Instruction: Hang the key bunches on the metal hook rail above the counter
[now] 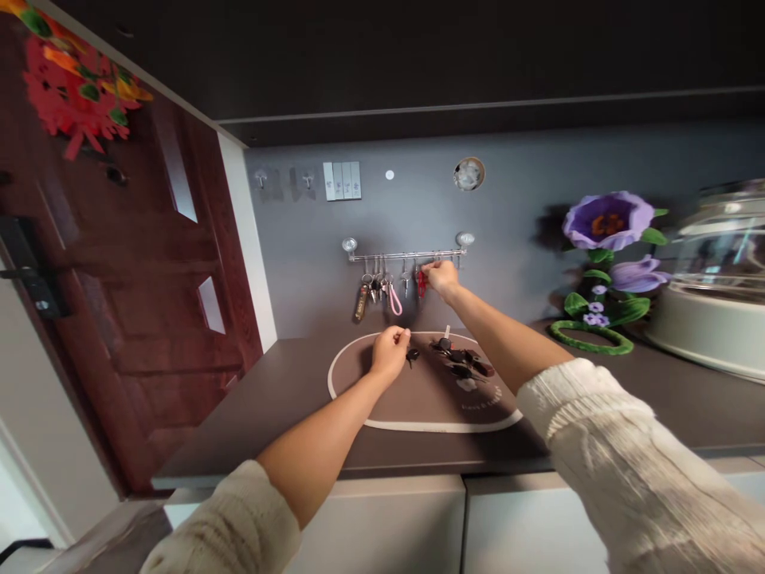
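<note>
My right hand (pixel 443 279) is up at the hook rail (pixel 406 256) on the wall, its fingers closed at the top of a red key fob (pixel 421 284). Lower and to the left, my left hand (pixel 391 351) pinches a dark key (pixel 412 355) just above the brown oval mat (pixel 412 399). Several key sets hang from the rail, among them a brown tag (pixel 362 301) and a pink loop strap (pixel 395 299). More black keys (pixel 463 359) lie in a pile on the mat's right part, below my right forearm.
Purple flowers (pixel 608 223) on a green ring base (pixel 591 339) stand to the right, beside a white appliance with a clear dome (pixel 711 319). A dark shelf (pixel 478 64) overhangs the counter. At left is a red-brown door (pixel 149 279).
</note>
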Available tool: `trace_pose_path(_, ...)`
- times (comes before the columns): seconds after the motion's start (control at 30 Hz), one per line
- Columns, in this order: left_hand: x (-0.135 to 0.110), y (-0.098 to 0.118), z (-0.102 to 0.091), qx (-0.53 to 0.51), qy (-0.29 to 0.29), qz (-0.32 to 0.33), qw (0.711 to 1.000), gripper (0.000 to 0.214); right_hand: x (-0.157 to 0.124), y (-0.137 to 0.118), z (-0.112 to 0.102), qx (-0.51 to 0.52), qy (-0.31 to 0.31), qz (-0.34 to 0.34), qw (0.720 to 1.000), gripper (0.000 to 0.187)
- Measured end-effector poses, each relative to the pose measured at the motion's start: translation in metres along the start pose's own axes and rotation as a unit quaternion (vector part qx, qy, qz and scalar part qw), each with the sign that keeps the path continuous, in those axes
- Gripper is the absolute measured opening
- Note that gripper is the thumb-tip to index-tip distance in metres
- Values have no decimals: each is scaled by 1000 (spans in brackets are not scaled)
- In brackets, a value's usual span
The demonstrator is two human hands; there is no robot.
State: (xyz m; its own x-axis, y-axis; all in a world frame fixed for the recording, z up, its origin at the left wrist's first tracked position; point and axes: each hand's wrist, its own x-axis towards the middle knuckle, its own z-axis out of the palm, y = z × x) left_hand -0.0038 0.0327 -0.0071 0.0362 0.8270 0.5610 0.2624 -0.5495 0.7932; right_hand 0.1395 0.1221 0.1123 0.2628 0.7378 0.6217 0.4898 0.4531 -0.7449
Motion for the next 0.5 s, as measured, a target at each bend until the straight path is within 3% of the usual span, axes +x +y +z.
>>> trace_pose_path(0.17,0,2,-1,3,4,-6,1000,23,-3,6,4,15,12,85,996,9)
trace_pose_path(0.37,1,3,-2,24,15,-7,1000,24,-7,17,5,8,-1,27,1000,12)
trace_pose_path(0.5,2,1,-4,42,15,7,999,22,-15,17,2,-21,-1,43,999,11)
